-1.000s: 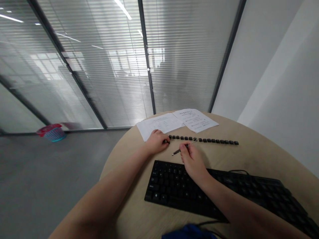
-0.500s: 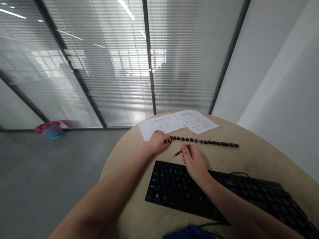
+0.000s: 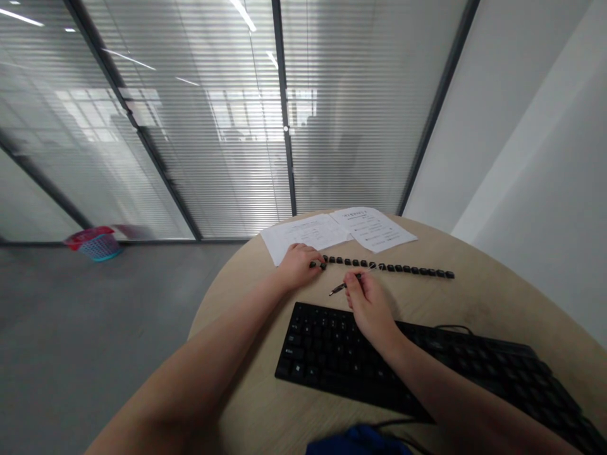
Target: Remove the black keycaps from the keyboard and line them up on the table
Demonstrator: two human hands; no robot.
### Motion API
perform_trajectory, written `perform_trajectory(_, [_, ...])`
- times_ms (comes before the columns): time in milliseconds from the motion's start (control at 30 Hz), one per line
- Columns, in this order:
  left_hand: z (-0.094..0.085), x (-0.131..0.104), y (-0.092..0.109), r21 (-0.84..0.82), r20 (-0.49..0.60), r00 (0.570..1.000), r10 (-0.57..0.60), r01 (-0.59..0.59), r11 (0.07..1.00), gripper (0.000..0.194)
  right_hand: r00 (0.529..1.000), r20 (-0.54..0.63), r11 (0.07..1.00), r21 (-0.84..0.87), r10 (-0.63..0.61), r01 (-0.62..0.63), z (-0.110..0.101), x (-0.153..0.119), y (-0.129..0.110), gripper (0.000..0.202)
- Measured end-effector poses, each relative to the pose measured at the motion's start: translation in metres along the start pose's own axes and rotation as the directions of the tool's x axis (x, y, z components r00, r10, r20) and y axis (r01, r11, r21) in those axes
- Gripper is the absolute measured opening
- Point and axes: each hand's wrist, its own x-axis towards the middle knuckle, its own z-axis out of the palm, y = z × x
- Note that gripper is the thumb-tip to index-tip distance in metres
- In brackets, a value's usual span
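My left hand rests on the table at the left end of a row of small black keycaps, its fingers closed on a black keycap. My right hand holds a thin dark tool with a pale wire-like end, just in front of the row and over the keyboard's back edge. The black keyboard lies below both hands, with part of it hidden under my right forearm.
Two printed sheets lie behind the row on the round wooden table. A blue object and cables are at the near edge. A red and blue basket stands on the floor at left, by the glass partition.
The view has shifted slightly. At my left hand's fingertips the keycap shows a little more; my right hand and its tool have barely moved.
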Motion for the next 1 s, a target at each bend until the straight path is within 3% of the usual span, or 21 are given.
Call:
perform_trajectory(133, [-0.023,-0.006,0.007,-0.104,0.022,0.999,-0.034,0.036,0.994,0.017,1.000,0.027,1.000,0.003,0.016,-0.016,-0.002,-0.001,0.000,0.048])
perform_trajectory(233, [-0.041,-0.012,0.018,-0.238,0.205,0.978,0.041,0.009,0.971,0.012,0.992,0.125,1.000,-0.011,0.001,0.000,-0.004,-0.003,-0.004,0.044])
perform_trajectory(333, [-0.049,-0.015,0.028,-0.436,0.462,0.863,0.205,0.019,0.900,0.013,0.972,0.234,0.998,-0.054,-0.030,0.044,-0.006,-0.007,-0.012,0.037])
perform_trajectory(400, [-0.048,-0.016,0.032,-0.516,0.540,0.798,0.268,0.063,0.854,0.013,0.958,0.285,0.994,-0.087,-0.036,0.063,-0.007,-0.008,-0.017,0.034])
perform_trajectory(567, [-0.035,-0.016,0.027,-0.599,0.565,0.770,0.298,0.133,0.790,0.013,0.942,0.336,0.982,-0.172,-0.018,0.080,-0.007,-0.008,-0.020,0.029])
perform_trajectory(767, [-0.028,-0.014,0.022,-0.614,0.591,0.742,0.317,0.158,0.773,0.009,0.921,0.387,0.975,-0.188,-0.035,0.116,-0.008,-0.008,-0.018,0.025])
perform_trajectory(1000, [-0.027,-0.014,0.023,-0.642,0.602,0.722,0.341,0.184,0.745,0.009,0.833,0.532,0.909,-0.258,-0.150,0.328,-0.011,-0.011,-0.025,0.021])
